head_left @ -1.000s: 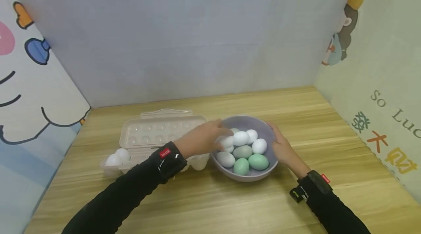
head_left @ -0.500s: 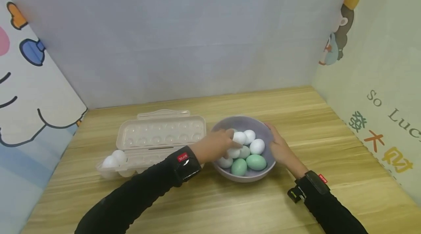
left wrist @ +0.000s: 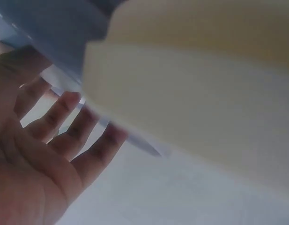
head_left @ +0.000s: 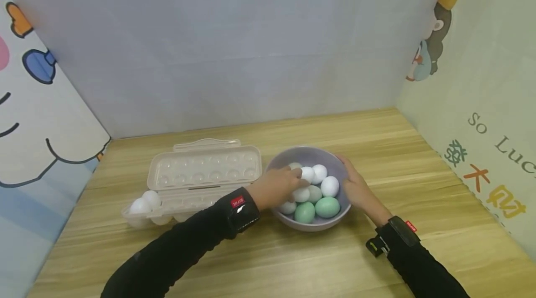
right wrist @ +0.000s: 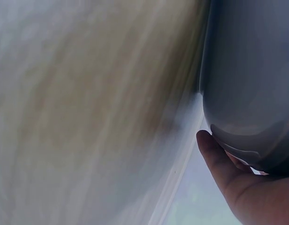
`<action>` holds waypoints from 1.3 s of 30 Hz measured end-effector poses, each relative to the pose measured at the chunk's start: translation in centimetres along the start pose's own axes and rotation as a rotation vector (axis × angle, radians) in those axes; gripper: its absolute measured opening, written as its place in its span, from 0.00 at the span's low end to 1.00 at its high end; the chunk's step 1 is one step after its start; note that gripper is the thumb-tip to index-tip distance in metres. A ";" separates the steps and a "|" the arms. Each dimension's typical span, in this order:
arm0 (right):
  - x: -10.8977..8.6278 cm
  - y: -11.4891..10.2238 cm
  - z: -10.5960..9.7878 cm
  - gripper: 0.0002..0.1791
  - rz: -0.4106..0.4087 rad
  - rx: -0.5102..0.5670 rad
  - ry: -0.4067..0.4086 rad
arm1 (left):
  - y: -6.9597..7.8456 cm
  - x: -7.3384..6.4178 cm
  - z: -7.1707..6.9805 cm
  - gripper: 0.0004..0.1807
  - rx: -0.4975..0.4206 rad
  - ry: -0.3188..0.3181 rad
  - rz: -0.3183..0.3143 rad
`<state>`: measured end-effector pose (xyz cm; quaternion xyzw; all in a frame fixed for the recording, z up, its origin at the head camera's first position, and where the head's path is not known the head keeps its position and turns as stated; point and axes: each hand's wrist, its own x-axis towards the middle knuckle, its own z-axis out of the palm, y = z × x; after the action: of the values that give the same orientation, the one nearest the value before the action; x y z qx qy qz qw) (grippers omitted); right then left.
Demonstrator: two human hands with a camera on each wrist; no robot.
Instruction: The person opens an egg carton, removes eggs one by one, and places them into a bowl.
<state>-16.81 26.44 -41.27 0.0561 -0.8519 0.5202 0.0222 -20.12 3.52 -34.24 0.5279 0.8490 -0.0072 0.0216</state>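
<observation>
A purple-grey bowl (head_left: 307, 227) full of white, grey and green eggs stands at the middle of the table. My left hand (head_left: 277, 188) reaches over its left rim, with curled fingers around a white egg (head_left: 300, 194); part of the egg is hidden. In the left wrist view, the fingers (left wrist: 95, 152) lie by the bowl (left wrist: 55, 33). My right hand (head_left: 361, 191) grips the bowl's right side. The right wrist view shows the thumb (right wrist: 217, 159) against the bowl's outer wall (right wrist: 252, 70). Left of the bowl lies a clear plastic egg carton (head_left: 205, 167), lid raised.
Two white eggs (head_left: 145, 201) sit in the carton's left end, and my left forearm covers its front. The wooden table (head_left: 293, 265) meets a pale back wall (head_left: 251, 56). Printed panels stand at left (head_left: 46, 111) and right (head_left: 473, 79).
My left hand has moved right and slightly down into the bowl, and the eggs under its fingers have shifted. My right hand keeps its hold on the bowl. The view has moved slightly.
</observation>
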 end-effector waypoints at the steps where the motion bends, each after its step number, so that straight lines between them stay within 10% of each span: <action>1: 0.0 0.0 0.0 0.38 0.001 -0.002 -0.001 | -0.1 -0.1 0.0 0.27 -0.006 0.008 0.007; 8: 0.0 0.0 0.3 0.38 0.014 -0.001 -0.016 | -1.3 -2.9 -1.5 0.23 -0.110 0.075 -0.048; 20: -0.2 -0.3 -0.1 0.36 0.034 -0.030 -0.020 | -7.2 -12.1 -3.0 0.24 -0.067 0.190 -0.265; 39: -0.2 -0.8 -0.1 0.38 0.028 -0.016 -0.022 | -12.4 -24.3 -1.4 0.20 -0.202 -0.032 -0.696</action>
<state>-16.55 26.23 -40.55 0.0496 -0.8570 0.5129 0.0062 -20.49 -23.72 -31.90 0.2022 0.9739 0.0614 0.0831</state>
